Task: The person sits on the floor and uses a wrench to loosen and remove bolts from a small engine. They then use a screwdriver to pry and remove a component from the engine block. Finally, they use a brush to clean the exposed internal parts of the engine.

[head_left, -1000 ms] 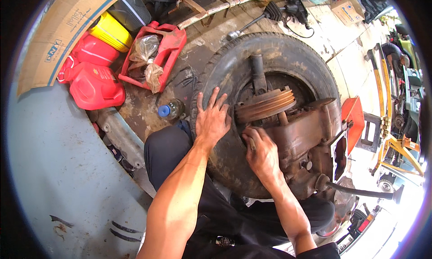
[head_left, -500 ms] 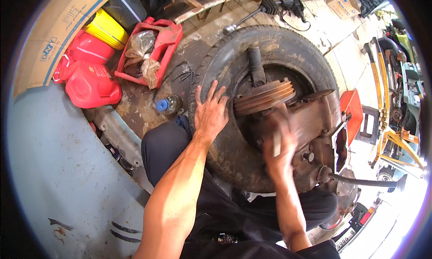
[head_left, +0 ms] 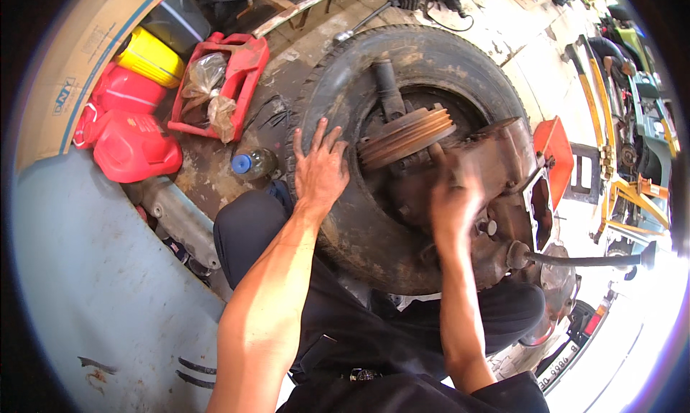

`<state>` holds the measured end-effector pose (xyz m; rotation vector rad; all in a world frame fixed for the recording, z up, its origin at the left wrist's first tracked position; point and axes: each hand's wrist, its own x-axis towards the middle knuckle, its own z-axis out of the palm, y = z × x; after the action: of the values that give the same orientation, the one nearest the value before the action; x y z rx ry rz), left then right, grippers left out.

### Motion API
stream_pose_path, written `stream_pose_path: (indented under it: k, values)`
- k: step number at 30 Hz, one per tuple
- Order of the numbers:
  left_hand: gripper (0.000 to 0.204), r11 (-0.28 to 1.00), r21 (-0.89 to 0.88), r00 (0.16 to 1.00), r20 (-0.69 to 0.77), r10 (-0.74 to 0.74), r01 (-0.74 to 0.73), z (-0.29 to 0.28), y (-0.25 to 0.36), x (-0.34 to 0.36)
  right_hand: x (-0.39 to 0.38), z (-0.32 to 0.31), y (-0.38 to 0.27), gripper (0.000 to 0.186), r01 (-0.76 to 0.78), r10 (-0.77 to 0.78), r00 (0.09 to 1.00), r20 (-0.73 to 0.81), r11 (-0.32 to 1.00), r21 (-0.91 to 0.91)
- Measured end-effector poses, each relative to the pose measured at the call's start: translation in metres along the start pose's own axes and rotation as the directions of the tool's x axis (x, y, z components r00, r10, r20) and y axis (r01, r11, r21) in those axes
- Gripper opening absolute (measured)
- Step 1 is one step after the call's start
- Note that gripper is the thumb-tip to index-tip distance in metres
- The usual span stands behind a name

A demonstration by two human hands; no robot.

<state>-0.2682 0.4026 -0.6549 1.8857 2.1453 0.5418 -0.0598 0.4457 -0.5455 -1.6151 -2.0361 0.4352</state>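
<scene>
My left hand (head_left: 320, 170) lies on the left sidewall of a worn black tyre (head_left: 460, 61), fingers spread and nothing held. Resting in the tyre's opening is a rusty, grimy metal housing (head_left: 507, 147) with a grooved brown pulley (head_left: 408, 140). A dark tube (head_left: 386, 86) stands up behind the pulley. Over the housing, just below the pulley's right end, my right hand (head_left: 454, 197) is smeared by motion. Its fingers cannot be made out, nor whether they hold anything. From the housing's lower right a dark rod (head_left: 582, 258) sticks out.
At the left stand a cut-open red canister (head_left: 248, 68) with plastic bags in it, a blue-capped bottle (head_left: 253, 164), red jugs (head_left: 136, 151) and a yellow container (head_left: 152, 57). A pale blue panel (head_left: 108, 269) fills the lower left. Yellow-handled tools (head_left: 607, 111) lie at the right.
The whole view has shifted, so most things appear slightly left and higher. My left hand stays on the tyre. My right hand keeps moving over the housing, now nearer the pulley.
</scene>
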Motion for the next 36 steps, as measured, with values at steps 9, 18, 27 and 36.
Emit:
stream_pose_path:
  k: [9, 18, 27, 36]
  values:
    - [0.026, 1.0, 0.022, 0.999, -0.035, 0.018, -0.017, 0.001, -0.001, -0.002, -0.03, 0.013, -0.002, 0.035, 0.121, -0.096, 0.99, -0.1, 0.95, 0.289]
    - [0.026, 0.999, 0.014, 0.998, -0.056, 0.034, -0.034, 0.006, 0.0, -0.001, -0.062, 0.023, -0.037, 0.019, 0.124, -0.207, 0.958, 0.2, 0.923, 0.364]
    - [0.024, 1.0, -0.009, 0.996, -0.08, 0.028, -0.029, 0.006, -0.001, 0.0, -0.049, 0.024, -0.019, 0.021, 0.063, -0.038, 0.99, -0.138, 0.981, 0.182]
    - [0.024, 0.999, -0.024, 0.993, -0.106, 0.042, -0.045, 0.009, -0.004, 0.0, -0.058, 0.028, -0.035, 0.027, 0.054, -0.031, 0.993, 0.113, 0.979, -0.199]
